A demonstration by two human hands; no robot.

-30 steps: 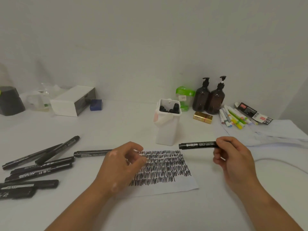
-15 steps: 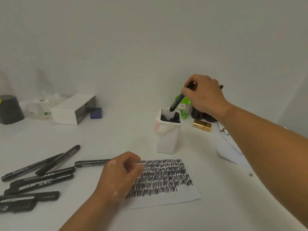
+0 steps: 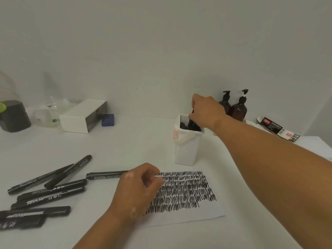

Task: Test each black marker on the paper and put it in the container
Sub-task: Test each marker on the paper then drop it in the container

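The right hand (image 3: 206, 112) is reaching over the white container (image 3: 186, 146) and lowering a black marker (image 3: 191, 123) into its open mouth; the fingers are closing around the marker's upper end, and its lower part is already sitting below the rim among other dark marker ends. The left hand (image 3: 138, 189) is resting on the left edge of the paper (image 3: 206, 211), with its fingers curling loosely inward and pinching nothing that can be seen. The paper is lying just in front of the container and is carrying rows of black scribble. The step in hand appears to be the depositing of a tested marker. A group of loose markers (image 3: 48, 193) is lying on the table (image 3: 134, 141) to the left, one of them touching or passing under the left hand. The next move probably calls for releasing the marker, then picking up a loose one, uncapping it and scribbling on the bare part of the paper.
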